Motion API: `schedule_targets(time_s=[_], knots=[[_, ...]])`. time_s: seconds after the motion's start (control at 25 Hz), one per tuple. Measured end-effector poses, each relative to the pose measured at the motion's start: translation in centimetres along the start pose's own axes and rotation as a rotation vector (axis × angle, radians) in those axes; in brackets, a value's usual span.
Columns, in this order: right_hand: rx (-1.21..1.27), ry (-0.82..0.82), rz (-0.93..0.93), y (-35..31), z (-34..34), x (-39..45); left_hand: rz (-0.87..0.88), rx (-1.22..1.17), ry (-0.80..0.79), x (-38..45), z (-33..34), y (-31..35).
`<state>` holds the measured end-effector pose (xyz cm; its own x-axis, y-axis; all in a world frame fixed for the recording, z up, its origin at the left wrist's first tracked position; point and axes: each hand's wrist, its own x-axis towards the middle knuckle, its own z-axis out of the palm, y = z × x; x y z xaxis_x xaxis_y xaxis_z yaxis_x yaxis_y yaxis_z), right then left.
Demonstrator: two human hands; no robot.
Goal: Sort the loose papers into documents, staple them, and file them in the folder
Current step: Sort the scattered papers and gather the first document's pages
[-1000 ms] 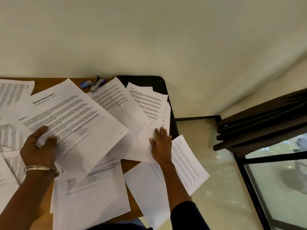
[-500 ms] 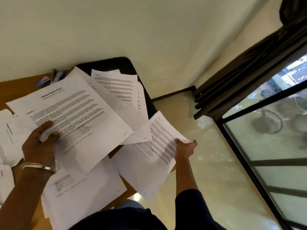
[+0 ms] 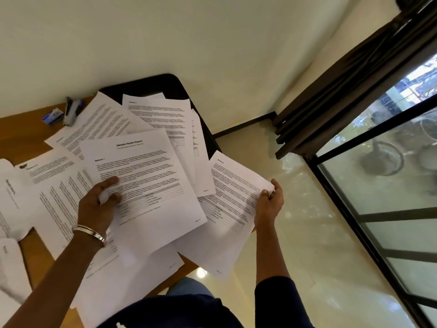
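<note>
The left hand (image 3: 99, 204) grips the titled report page (image 3: 146, 185) above the paper-strewn desk (image 3: 23, 129). The right hand (image 3: 269, 202) pinches another printed sheet (image 3: 229, 209) at its edge, beyond the desk's side.

Loose white printed sheets (image 3: 151, 119) lie fanned and overlapping across the wooden desk, some over a black folder (image 3: 165, 85) at its far right corner. 1 sheet headed as a health report (image 3: 146, 176) is lifted on top of the pile, gripped at its left edge, and 1 page (image 3: 231, 209) sticks out past the desk's right edge, pinched at its right corner. A grey stapler (image 3: 71, 112) lies by the wall beside a small blue staple box (image 3: 52, 116).
</note>
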<state>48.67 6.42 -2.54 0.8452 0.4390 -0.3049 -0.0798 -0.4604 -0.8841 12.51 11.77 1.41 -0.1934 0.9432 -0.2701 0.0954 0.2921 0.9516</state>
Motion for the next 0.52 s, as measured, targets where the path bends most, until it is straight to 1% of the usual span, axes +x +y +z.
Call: schedule_targets(time_s=[0.08,0.12,0.16,0.2,0.24,0.28,0.32,0.36,0.4,0.44,0.48,0.52], knots=[[-0.061,0.003,0.006,-0.3,0.2,0.0,-0.006,0.022,0.005,0.0,0.0,0.2],[-0.152,0.013,0.019,-0.5,0.4,0.1,-0.004,0.029,0.004,-0.1,0.1,0.3],[-0.325,0.034,0.027,-0.8,0.7,0.1,0.000,0.027,0.006,-0.2,0.2,0.4],[-0.543,0.070,-0.006,-1.2,1.3,-0.1,0.000,0.026,0.014,-0.3,0.3,0.4],[-0.712,0.100,-0.095,-1.7,2.0,-0.5,-0.001,0.029,0.025,-0.3,0.3,0.4],[-0.782,0.094,-0.235,-2.2,3.0,-1.1,-0.002,0.030,0.031,-0.3,0.3,0.4],[-0.782,0.020,-0.368,-2.7,4.2,-1.8,-0.001,0.028,0.032,-0.3,0.4,0.3],[-0.737,-0.111,-0.457,-2.9,5.7,-2.4,-0.001,0.031,0.033,-0.2,0.3,0.1],[-0.691,-0.251,-0.469,-3.2,7.3,-3.3,-0.001,0.043,0.038,-0.1,0.2,0.0],[-0.643,-0.357,-0.412,-3.4,8.7,-4.2,0.001,0.054,0.043,0.0,0.1,-0.2],[-0.584,-0.412,-0.290,-3.5,9.8,-4.8,0.004,0.063,0.038,0.0,0.1,-0.3],[-0.500,-0.429,-0.148,-4.0,10.5,-5.2,0.004,0.064,0.038,-0.1,0.2,-0.4]])
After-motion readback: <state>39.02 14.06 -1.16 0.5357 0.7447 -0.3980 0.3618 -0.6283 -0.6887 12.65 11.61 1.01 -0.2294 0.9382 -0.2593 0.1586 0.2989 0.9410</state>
